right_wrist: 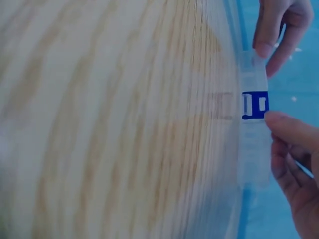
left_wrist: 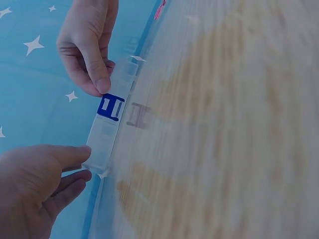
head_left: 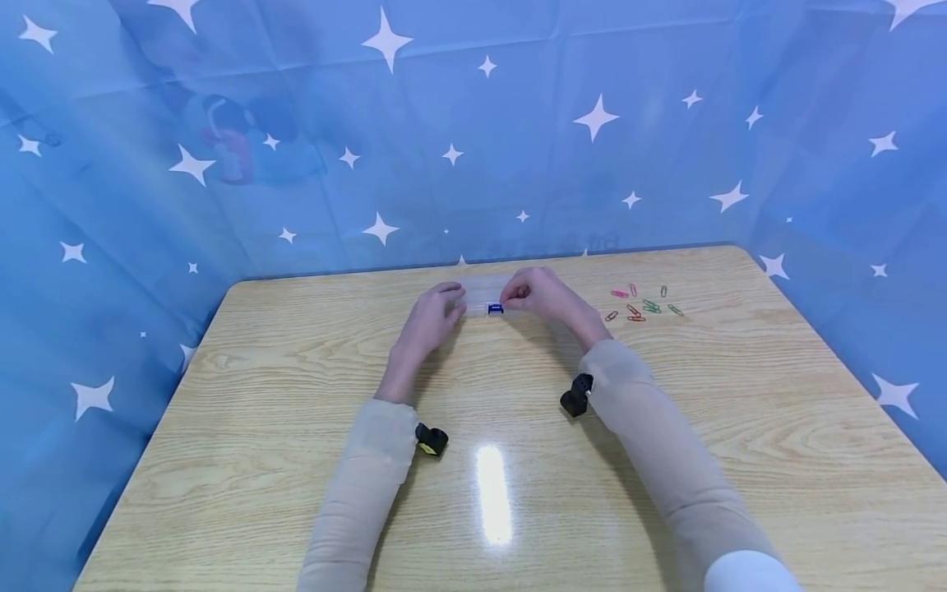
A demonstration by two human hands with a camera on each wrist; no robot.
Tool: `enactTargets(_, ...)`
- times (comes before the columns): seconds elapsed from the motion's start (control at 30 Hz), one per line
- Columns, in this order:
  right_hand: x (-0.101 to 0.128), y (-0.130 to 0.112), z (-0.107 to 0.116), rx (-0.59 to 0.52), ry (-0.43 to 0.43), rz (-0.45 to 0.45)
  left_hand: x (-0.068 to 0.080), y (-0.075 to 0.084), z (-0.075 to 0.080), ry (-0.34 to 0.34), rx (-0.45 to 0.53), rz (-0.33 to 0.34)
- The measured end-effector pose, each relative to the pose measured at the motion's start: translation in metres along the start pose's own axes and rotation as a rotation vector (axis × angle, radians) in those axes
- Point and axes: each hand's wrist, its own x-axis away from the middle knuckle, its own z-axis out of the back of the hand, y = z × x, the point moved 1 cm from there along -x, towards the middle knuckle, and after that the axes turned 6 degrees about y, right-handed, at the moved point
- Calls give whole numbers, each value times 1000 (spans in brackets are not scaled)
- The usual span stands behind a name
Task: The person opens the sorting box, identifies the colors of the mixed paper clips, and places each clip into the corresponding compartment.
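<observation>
Near the far edge of the wooden surface (head_left: 296, 460), a small clear plastic box (head_left: 484, 298) with a blue clasp (head_left: 495, 308) sits between both hands. The left hand (head_left: 436, 316) pinches one end of it, thumb against the side, seemingly to keep it from sliding. The right hand (head_left: 536, 294) grips the other end, its thumb pressed just beside the clasp, as though placed to work the latch. A scatter of coloured paper clips (head_left: 642, 306) lies near the right hand, apart from the box, within easy reach.
</observation>
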Motion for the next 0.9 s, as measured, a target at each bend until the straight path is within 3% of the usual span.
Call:
enactTargets(0.37,-1,5,-1,-61,21,-4,0,0,-2,29,8,26)
enactTargets(0.9,-3,6,2,-34,-28,30,0,-1,-3,78,61,52)
